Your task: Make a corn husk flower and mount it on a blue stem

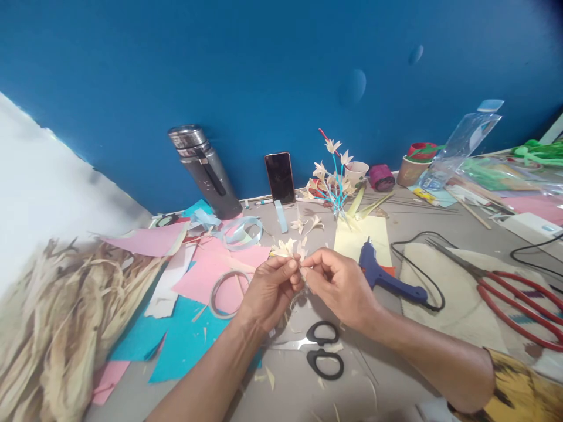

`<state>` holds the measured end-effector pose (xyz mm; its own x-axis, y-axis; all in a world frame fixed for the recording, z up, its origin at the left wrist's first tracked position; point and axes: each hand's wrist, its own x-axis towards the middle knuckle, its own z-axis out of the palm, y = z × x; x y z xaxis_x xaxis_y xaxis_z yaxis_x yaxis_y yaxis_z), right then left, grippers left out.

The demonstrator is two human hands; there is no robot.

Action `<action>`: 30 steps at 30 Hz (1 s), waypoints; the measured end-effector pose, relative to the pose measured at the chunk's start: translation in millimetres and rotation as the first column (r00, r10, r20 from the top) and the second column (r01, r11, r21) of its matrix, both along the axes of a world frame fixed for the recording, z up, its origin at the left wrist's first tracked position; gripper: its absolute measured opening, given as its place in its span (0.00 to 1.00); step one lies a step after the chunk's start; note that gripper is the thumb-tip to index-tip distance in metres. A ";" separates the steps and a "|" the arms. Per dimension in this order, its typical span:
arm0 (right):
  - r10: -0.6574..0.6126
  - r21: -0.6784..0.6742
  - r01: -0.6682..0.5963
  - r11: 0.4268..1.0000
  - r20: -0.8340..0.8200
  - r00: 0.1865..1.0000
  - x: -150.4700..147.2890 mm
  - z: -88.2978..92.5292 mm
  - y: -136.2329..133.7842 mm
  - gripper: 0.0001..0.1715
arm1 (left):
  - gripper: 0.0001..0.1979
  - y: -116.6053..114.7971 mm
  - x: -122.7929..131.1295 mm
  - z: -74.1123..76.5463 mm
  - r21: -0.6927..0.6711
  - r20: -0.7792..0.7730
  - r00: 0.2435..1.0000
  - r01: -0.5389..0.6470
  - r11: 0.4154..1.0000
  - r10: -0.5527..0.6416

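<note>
My left hand (273,290) pinches a cream corn husk flower (285,247) at its base, petals pointing away from me. Pressed close beside it, the fingers of my right hand (341,284) are closed in a pinch at the flower's lower end; what lies between them is hidden. Thin pale strands hang beneath the hands. Just beyond lie loose husk flowers (308,223). Black-handled scissors (324,358) rest on the table in front of me. A blue glue gun (387,278) lies right of my right hand.
Dried corn husks (65,328) are heaped at left, near blue paper (189,343), pink paper (206,264) and a tape roll (212,299). A thermos (211,176), a phone (280,179) and a husk-flower bunch (338,181) stand behind. Red-handled shears (505,287) lie right, a plastic bottle (461,143) beyond.
</note>
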<state>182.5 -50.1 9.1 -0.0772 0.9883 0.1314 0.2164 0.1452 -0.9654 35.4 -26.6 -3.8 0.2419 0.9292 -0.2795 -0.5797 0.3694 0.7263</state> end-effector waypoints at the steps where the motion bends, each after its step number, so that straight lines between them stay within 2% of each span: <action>1: -0.001 0.005 0.001 1.000 0.003 1.000 0.1 -0.4 -0.1 0.05 | 0.12 -0.1 0.1 -0.2 -0.004 -0.001 1.000 0.002 1.000 -0.002; 10: -0.035 0.025 0.034 0.999 0.050 0.998 -2.8 -4.7 -1.6 0.03 | 0.12 -2.0 3.2 -0.9 0.005 -0.039 0.998 -0.054 0.999 0.054; 22: -0.040 0.078 0.033 0.996 0.089 0.995 -2.0 -7.3 -2.1 0.04 | 0.12 -4.7 4.5 -2.2 0.030 -0.091 0.995 -0.028 0.999 0.030; 30: -0.044 0.124 0.033 0.992 0.095 0.994 -3.7 -8.7 -1.7 0.04 | 0.12 -6.9 4.9 -1.7 0.007 -0.029 1.000 -0.011 1.000 0.012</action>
